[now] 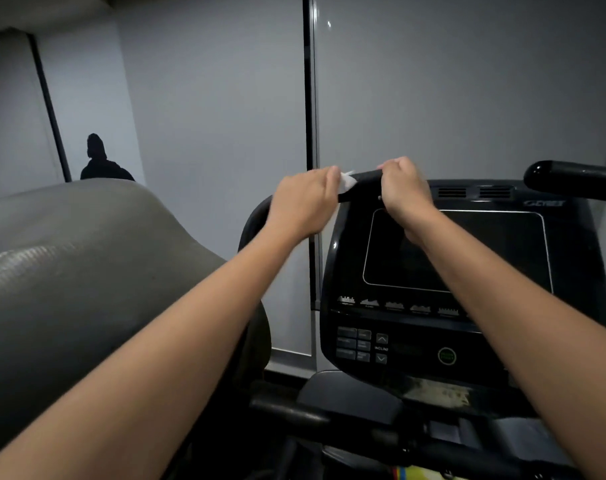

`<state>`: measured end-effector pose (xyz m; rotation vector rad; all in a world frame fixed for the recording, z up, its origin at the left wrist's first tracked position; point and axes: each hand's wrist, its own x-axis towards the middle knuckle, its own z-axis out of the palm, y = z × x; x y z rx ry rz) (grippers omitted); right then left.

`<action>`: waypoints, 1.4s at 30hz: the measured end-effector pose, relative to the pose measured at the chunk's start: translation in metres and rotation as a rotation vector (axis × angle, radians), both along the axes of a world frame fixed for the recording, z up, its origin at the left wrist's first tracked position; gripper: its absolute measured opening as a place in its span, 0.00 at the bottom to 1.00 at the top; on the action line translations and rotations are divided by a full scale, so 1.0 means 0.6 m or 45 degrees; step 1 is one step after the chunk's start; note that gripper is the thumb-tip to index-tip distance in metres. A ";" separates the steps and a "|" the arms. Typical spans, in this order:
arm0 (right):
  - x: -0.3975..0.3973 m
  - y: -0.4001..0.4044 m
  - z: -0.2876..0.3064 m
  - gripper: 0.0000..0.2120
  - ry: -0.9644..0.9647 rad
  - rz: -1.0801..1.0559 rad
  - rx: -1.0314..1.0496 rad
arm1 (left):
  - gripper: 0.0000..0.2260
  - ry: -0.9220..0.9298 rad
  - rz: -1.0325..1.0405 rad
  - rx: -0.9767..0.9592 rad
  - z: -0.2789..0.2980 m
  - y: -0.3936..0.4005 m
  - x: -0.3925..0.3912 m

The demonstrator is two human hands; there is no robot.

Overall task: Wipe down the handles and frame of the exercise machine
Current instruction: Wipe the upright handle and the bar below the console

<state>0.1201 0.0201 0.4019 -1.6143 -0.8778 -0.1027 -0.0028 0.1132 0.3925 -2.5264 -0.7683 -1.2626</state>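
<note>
Our bare forearms (177, 341) reached up from the bottom edge. Our left hand (303, 202) clutched a white wipe (348, 181) against the black handle (364, 183) above the console (416, 341). Our right hand (403, 188) curled round that same handle, just beside the wipe. A second handle (571, 180) stood well apart, right.

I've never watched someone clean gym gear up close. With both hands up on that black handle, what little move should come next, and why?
Probably slide the left hand, which holds the white wipe, along the black handle toward the right hand. The wipe sits against the bar just left of a bare stretch, and the right hand grips the bar as if steadying it, so that stretch looks next in line.
</note>
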 end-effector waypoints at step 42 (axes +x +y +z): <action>0.030 -0.004 0.019 0.17 -0.208 -0.010 -0.286 | 0.20 0.133 0.269 -0.579 0.032 0.047 -0.038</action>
